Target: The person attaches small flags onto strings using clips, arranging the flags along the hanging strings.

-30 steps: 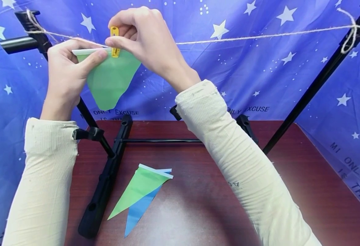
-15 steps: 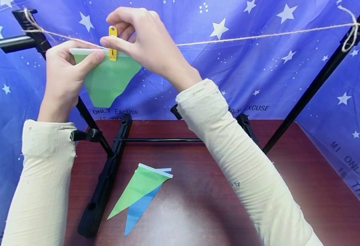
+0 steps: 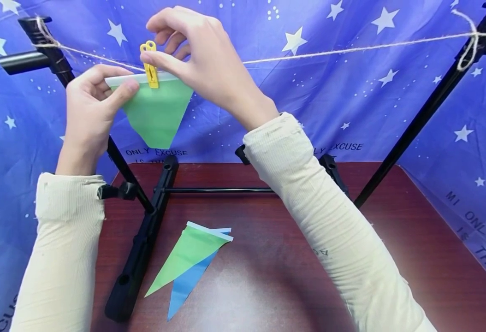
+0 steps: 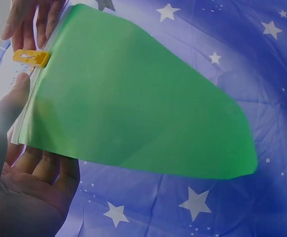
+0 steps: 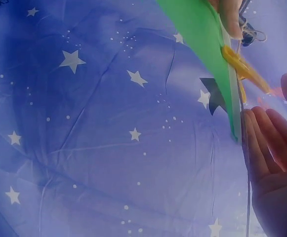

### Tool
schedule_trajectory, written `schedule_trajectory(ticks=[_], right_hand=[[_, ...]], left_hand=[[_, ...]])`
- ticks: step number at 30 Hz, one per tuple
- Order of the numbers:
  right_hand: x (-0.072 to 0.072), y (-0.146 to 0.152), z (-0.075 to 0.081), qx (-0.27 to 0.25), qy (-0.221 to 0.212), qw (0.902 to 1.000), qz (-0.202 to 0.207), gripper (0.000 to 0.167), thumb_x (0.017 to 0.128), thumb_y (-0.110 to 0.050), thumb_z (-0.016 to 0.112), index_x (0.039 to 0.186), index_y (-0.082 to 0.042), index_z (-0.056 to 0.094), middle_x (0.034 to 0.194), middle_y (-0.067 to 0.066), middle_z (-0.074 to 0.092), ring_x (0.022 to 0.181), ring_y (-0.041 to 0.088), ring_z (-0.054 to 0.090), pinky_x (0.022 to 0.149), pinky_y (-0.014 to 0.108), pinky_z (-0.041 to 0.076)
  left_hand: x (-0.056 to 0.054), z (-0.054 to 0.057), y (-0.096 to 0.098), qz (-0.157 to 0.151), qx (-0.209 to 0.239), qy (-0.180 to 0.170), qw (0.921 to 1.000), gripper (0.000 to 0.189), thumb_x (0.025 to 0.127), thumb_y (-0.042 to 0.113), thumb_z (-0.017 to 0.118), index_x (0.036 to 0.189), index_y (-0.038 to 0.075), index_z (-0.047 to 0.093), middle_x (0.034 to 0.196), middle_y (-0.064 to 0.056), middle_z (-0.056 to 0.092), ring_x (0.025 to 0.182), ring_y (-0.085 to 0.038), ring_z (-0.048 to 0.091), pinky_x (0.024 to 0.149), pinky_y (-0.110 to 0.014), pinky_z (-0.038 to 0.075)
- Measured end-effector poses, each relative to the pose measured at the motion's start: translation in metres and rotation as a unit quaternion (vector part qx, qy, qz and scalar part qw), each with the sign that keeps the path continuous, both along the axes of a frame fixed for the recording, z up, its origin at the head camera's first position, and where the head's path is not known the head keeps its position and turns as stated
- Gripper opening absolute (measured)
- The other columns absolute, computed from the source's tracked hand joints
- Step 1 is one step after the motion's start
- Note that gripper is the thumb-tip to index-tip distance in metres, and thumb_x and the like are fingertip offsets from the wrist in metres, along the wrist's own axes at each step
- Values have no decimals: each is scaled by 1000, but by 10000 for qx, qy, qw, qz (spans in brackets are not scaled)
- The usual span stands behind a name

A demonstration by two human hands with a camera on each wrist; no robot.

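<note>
- Pinching the green pennant point(image 3: 160, 113) at its white edge: left hand point(image 3: 86, 108), raised, thumb in front.
- Yellow clip point(image 3: 152, 78) on that edge, beside the string point(image 3: 330, 53).
- Right hand point(image 3: 214, 60) arched in, fingers relaxed, holding nothing; the right wrist view shows thumb and clip apart, where the head view overlaps them.

Apparently a curtained-off work corner: starry blue cloth point(image 3: 346, 99) behind and beside a reddish-brown table point(image 3: 263, 295).
</note>
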State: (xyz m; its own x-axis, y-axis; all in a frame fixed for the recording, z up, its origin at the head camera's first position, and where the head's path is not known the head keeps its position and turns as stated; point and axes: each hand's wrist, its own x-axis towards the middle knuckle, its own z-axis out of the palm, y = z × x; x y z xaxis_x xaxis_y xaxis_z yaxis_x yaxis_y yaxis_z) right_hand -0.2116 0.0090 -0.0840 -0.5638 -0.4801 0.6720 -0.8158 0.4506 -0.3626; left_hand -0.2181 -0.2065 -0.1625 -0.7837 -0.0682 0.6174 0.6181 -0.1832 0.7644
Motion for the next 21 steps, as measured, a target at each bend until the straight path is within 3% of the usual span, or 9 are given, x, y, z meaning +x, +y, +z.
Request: schedule_trajectory(ticks=[4,13,21], right_hand=[[2,3,-1,-113,3,9999,48,38,91,-32,72,120,-8,66,110,0,65,98,7,60,88,13,47],[8,15,-10,132,807,9966,35,37,93,-35,69,121,-10,67,109,0,62,96,1,54,84,9,45],[16,25,-18,-70,817,9963,274,35,91,-32,72,118,-10,70,108,-1,63,98,3,55,86,13,44]], left_hand=[[1,-6,1,-74,22,-43,10000,25,81,-3,78,105,-8,69,92,-12,74,82,-17,70,75,-24,52],[5,-23,1,-57,-107,-218,9997,33,85,-1,75,117,-4,68,104,-11,74,95,-18,70,82,-23,53],[9,-38,-3,-205,-187,-289,9992,36,87,-3,72,123,-4,65,110,-11,73,104,-18,69,89,-22,52]])
